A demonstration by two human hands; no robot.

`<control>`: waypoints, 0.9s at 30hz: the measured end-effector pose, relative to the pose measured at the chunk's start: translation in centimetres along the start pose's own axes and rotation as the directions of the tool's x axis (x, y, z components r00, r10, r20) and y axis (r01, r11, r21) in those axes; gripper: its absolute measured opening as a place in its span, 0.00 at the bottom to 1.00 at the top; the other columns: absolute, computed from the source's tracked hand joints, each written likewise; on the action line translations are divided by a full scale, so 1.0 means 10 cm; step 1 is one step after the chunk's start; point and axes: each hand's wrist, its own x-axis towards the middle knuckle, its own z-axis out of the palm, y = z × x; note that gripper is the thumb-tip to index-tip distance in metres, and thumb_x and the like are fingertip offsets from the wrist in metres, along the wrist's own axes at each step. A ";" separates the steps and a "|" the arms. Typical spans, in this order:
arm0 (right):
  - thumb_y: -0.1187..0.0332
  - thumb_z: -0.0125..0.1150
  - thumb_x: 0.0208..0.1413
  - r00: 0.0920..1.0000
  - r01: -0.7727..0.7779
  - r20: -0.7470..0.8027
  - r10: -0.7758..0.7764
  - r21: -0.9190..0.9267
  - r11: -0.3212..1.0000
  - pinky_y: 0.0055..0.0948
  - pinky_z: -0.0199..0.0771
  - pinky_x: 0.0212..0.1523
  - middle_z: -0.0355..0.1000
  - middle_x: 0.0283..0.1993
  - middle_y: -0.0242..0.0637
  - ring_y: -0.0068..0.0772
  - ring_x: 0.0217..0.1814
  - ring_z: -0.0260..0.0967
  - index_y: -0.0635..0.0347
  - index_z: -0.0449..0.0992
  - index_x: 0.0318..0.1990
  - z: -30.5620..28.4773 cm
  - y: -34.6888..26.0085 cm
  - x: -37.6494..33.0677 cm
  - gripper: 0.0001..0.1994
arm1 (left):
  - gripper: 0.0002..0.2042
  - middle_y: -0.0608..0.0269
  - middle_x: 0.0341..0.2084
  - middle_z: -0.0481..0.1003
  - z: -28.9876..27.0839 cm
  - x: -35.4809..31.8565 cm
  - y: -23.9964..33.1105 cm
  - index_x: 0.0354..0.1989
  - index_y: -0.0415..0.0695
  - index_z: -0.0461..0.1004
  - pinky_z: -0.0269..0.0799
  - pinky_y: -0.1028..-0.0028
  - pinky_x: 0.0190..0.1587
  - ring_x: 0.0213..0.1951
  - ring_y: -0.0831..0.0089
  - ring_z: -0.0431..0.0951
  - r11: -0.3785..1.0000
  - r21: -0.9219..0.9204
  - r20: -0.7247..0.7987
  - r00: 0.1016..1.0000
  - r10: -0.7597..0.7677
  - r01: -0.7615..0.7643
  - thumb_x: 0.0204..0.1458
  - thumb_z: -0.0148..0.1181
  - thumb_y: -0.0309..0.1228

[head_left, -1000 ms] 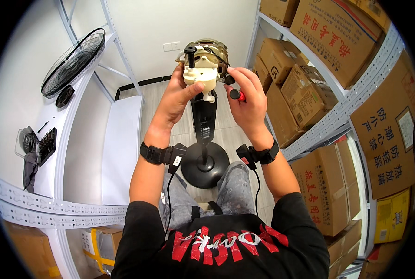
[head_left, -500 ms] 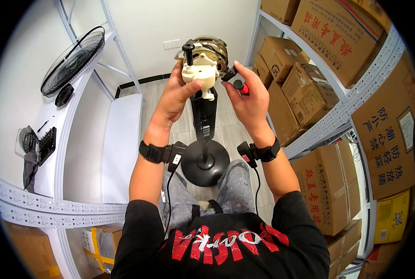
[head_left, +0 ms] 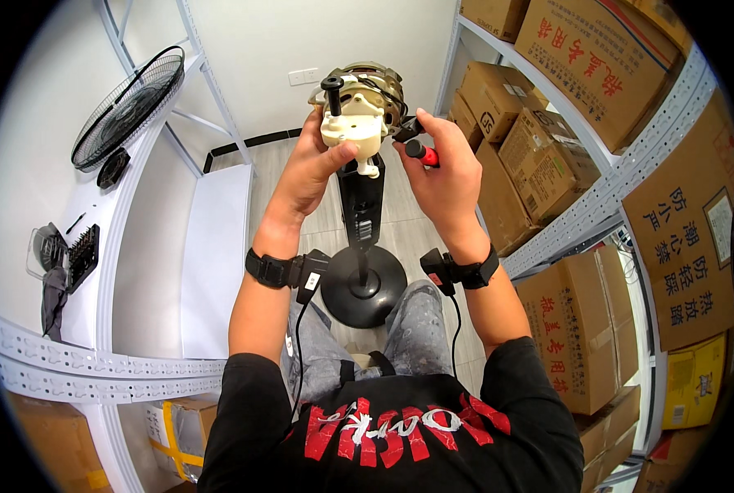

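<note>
A fan motor (head_left: 389, 86) with a cream gearbox housing (head_left: 352, 131) tops a black stand (head_left: 361, 197) with a round base (head_left: 364, 289). A black knob (head_left: 332, 92) sticks up from the housing. My left hand (head_left: 311, 164) is closed round the motor's left side, its thumb on the cream housing. At the motor's right side, my right hand (head_left: 447, 168) is closed on a screwdriver (head_left: 424, 154) with a red and black handle. The screwdriver's tip cannot be made out. Beside my right fingertips is a small black part (head_left: 406, 129) at the motor's side.
On the left shelf (head_left: 129, 271) lie a fan grille with blades (head_left: 133, 103), a small black part (head_left: 114, 168) and a bit set in a case (head_left: 81, 259). Cardboard boxes (head_left: 548, 160) fill the right shelving. A white wall (head_left: 301, 33) stands behind the motor.
My right hand has shifted slightly to the right, and the screwdriver handle has moved a little with it. My left hand and the motor have hardly moved.
</note>
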 end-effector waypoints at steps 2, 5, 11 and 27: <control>0.76 0.72 0.42 1.000 0.017 -0.007 -0.017 -0.038 0.999 0.30 0.76 0.37 0.76 0.41 0.41 0.39 0.39 0.76 0.61 0.75 0.49 0.01 -0.03 0.01 0.23 | 0.46 0.60 0.58 0.67 0.01 -0.01 0.02 0.65 0.41 0.56 0.58 0.65 0.65 0.61 0.68 0.66 0.999 0.037 0.000 1.000 -0.005 0.005 0.42 0.73 0.53; 0.76 0.72 0.41 0.999 0.038 -0.018 -0.039 -0.054 0.998 0.31 0.76 0.37 0.76 0.41 0.42 0.42 0.39 0.76 0.61 0.75 0.48 0.02 -0.01 0.02 0.22 | 0.46 0.60 0.58 0.67 0.03 -0.02 0.04 0.65 0.41 0.56 0.58 0.65 0.65 0.61 0.68 0.66 0.998 0.060 -0.001 1.000 -0.018 0.018 0.42 0.73 0.54; 0.77 0.72 0.41 0.999 0.045 -0.002 -0.045 -0.044 0.998 0.31 0.76 0.37 0.76 0.41 0.42 0.42 0.40 0.76 0.61 0.76 0.47 0.02 -0.02 0.02 0.22 | 0.45 0.60 0.56 0.68 -0.05 -0.01 0.01 0.66 0.42 0.54 0.64 0.67 0.61 0.59 0.68 0.68 0.999 0.013 0.019 0.999 -0.040 0.040 0.43 0.74 0.46; 0.78 0.70 0.43 0.998 -0.063 0.000 0.064 0.177 0.982 0.28 0.74 0.33 0.73 0.40 0.38 0.36 0.36 0.72 0.58 0.74 0.50 -0.04 0.03 0.02 0.23 | 0.46 0.60 0.56 0.69 -0.12 0.00 -0.05 0.66 0.41 0.55 0.59 0.67 0.63 0.60 0.69 0.67 0.999 -0.040 0.025 0.999 -0.020 0.021 0.42 0.75 0.46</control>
